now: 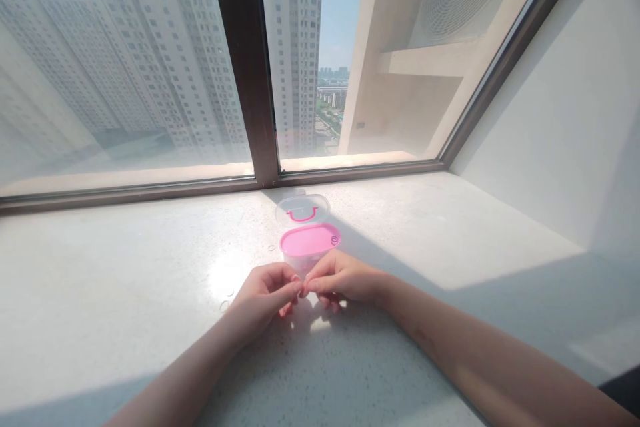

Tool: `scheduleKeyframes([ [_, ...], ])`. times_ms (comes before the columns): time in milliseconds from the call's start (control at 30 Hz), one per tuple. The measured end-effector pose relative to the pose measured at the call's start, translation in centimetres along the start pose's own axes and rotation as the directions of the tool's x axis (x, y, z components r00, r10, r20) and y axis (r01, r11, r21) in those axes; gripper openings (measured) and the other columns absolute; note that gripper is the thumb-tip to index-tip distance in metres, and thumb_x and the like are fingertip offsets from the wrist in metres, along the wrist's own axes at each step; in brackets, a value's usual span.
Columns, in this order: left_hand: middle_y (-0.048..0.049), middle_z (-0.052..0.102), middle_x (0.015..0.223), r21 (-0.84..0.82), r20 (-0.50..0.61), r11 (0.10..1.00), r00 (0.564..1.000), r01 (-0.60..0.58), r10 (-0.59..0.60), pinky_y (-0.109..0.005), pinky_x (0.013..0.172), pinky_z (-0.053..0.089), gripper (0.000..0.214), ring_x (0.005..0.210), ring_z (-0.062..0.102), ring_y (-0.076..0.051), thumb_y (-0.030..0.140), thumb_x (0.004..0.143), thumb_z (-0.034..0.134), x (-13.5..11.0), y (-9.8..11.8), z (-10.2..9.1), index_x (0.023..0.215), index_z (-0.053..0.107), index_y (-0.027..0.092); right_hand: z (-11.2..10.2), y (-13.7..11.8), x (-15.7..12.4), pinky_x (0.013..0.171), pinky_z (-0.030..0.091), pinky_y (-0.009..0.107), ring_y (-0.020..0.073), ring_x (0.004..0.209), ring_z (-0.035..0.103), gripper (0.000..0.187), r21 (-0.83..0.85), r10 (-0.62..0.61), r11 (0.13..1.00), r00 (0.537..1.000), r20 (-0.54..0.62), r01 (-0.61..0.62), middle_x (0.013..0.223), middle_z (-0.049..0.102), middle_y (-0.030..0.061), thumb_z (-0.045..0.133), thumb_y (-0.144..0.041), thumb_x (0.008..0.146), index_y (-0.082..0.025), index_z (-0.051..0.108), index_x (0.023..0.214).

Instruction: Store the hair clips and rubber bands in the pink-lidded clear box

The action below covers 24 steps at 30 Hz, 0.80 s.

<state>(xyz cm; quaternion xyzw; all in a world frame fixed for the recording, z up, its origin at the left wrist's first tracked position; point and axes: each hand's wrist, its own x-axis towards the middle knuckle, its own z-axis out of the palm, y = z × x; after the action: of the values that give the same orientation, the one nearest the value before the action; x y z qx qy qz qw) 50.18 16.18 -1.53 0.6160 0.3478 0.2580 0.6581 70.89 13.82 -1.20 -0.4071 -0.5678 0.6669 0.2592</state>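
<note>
Both hands are together low over the pale windowsill (150, 293), the left hand (265, 293) and right hand (340, 278) pinched fingertip to fingertip, and whatever sits between those narrow pinches is too small to make out. Just beyond the knuckles stands a small clear container (310, 243) showing pink at its top, its clear lid (303, 209) with a pink handle lying right behind it, near the dark window frame (250, 80).
</note>
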Motion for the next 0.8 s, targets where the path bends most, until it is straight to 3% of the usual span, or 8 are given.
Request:
scheduleKeyframes([
  [433,0.0047,0.052,0.049,-0.047,-0.046,0.998,0.998,0.031,-0.033,-0.019,0.045,0.030,0.028,0.042,0.044,-0.007,0.039,0.081,0.067,-0.16,0.34,0.05,0.071,0.056,0.015,0.06,0.09,0.10,0.039,0.039,0.016,0.0069,0.043,0.053,0.026,0.033,0.006,0.999,1.000,0.002,-0.006,0.055,0.056,-0.0024,0.064,-0.034,0.084,-0.011,0.073,0.091],
  [800,0.0036,0.051,0.053,0.064,0.015,0.997,0.999,0.051,-0.052,-0.018,0.045,0.025,0.027,0.045,0.043,-0.007,0.037,0.082,0.065,-0.26,0.56,-0.39,0.071,0.059,0.013,0.27,-0.21,0.14,0.037,0.037,0.016,0.0070,0.042,0.052,0.021,0.044,0.019,0.999,1.000,-0.023,-0.018,0.054,0.057,-0.0022,0.063,-0.029,0.084,-0.011,0.073,0.089],
])
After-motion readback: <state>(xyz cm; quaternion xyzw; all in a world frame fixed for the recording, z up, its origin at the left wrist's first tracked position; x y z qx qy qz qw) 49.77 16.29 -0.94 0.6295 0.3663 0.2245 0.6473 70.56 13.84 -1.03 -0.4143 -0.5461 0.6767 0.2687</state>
